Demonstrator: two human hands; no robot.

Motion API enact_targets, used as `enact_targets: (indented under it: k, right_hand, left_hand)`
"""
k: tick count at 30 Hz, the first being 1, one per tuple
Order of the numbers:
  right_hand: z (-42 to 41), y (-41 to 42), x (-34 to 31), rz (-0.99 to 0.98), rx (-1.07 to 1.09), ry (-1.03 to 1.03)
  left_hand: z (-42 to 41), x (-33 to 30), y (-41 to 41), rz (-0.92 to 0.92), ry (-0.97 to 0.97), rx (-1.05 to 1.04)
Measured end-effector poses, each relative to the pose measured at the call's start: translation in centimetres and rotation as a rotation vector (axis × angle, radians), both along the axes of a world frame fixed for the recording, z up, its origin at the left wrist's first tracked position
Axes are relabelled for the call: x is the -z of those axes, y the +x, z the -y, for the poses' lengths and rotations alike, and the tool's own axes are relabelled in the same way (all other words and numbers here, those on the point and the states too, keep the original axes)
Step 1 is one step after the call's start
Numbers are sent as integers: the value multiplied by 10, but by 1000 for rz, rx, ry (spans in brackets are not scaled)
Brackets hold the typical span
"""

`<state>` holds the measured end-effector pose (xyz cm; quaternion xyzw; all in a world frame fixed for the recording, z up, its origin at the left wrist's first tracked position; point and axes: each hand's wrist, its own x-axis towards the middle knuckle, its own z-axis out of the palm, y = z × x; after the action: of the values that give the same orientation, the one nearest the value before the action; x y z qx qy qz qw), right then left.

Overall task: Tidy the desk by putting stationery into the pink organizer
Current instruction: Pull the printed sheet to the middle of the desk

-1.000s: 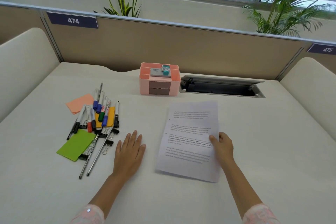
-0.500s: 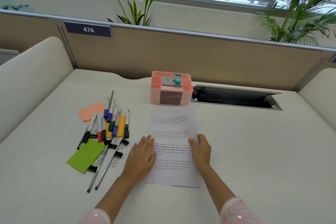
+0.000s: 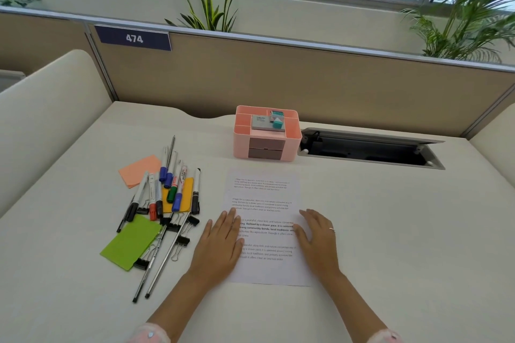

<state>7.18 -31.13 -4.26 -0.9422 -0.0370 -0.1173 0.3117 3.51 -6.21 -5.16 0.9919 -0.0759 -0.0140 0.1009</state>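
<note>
The pink organizer [image 3: 242, 145] stands at the back of the desk, with a grey box and a teal eraser in its top. In front of it lies a printed sheet of paper [image 3: 264, 195]. My left hand [image 3: 220, 242] rests flat on the sheet's left edge, and my right hand [image 3: 317, 237] lies flat on its right edge. Neither hand grips anything. To the left lies a heap of stationery: several markers [image 3: 175, 186], thin pens [image 3: 164, 262], black binder clips [image 3: 181, 241], and orange [image 3: 138, 170], yellow [image 3: 187, 192] and green [image 3: 128, 242] sticky notes.
An open cable tray [image 3: 367, 149] is sunk into the desk right of the organizer. A tan partition [image 3: 278, 78] labelled 474 closes the back, with plants behind it. Cream side panels [image 3: 41, 108] flank the desk.
The sheet slid left and straightened, coming to lie in front of the organizer. My left hand moved onto its left edge; my right hand shifted left with it.
</note>
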Motion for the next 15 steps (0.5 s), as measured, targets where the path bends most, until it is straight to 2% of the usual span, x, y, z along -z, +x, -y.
enact_targets:
  k: [4,7,12,15]
  right_hand:
    - [11,-9,6,-5,-63,-225]
    - [12,-14,4,-14,-89,-300]
    - [14,-14,3,-36,-99,-287]
    - [14,-13,0,-75,-90,-206]
  left_hand:
    - [0,3,1,16,2,3]
    - [0,3,1,22,-1,5]
    - [1,2,0,23,-29,10]
    - [-1,0,3,39,-89,15]
